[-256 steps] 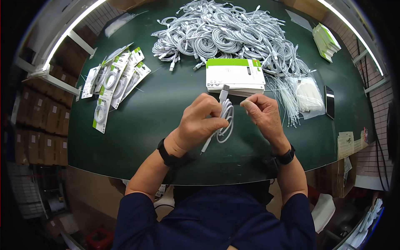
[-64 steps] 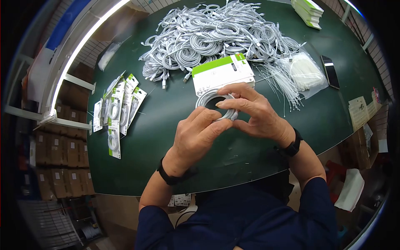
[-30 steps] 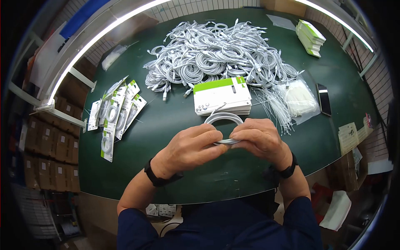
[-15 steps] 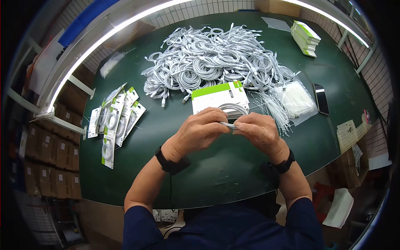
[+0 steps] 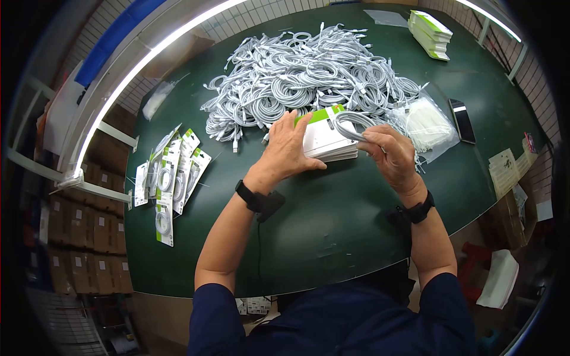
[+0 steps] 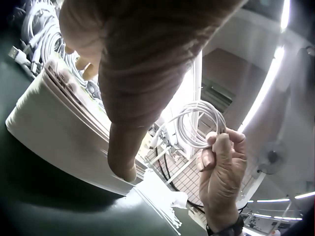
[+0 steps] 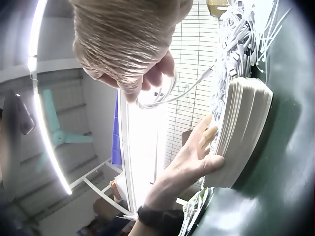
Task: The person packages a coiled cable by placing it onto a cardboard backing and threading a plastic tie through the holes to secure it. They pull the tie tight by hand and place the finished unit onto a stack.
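Note:
Between its thumb and fingers my right hand (image 5: 392,155) pinches a coiled white USB cable (image 5: 342,126), held up over the right end of a stack of printed packaging cards (image 5: 323,141). In the left wrist view the coil (image 6: 181,123) shows as several neat loops, with one end sticking out. My left hand (image 5: 284,149) lies spread at the left end of the card stack, fingers mostly straight and thumb along the near edge. The right wrist view shows the thumb of that left hand (image 7: 183,162) against the side of the stack (image 7: 248,123).
A large heap of coiled cables (image 5: 291,89) lies behind the cards. To the right are a bag of white zip ties (image 5: 426,132) and a phone (image 5: 462,120). Carded cables (image 5: 168,178) overlap at the left. Another card stack (image 5: 428,37) stands at the far right.
Both hands held the coil before; my left hand has let go and moved forward onto the card stack. The right hand has carried the coil to the right. Earlier, the cable was gathered into round loops.

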### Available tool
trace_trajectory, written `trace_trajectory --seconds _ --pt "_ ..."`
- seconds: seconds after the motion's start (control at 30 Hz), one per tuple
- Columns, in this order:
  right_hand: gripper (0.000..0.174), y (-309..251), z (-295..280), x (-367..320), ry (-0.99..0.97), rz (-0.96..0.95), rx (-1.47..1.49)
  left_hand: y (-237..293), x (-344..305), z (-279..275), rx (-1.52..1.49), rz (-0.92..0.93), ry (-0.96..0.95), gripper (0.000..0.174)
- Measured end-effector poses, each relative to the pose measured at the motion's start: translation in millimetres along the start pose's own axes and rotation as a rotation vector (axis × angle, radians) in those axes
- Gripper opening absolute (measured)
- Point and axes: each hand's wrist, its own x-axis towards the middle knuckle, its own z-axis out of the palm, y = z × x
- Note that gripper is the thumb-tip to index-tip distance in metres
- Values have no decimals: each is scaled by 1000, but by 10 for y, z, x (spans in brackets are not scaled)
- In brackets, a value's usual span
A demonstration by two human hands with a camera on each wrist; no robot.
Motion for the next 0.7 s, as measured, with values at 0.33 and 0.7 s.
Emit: trace_trajectory --seconds 0.33,0.7 --pt "26 -93 -2 -30 46 215 156 -107 91 -33 -149 83 -35 114" --pt "24 -42 15 -36 136 131 92 -151 14 -108 -153 88 -50 67"
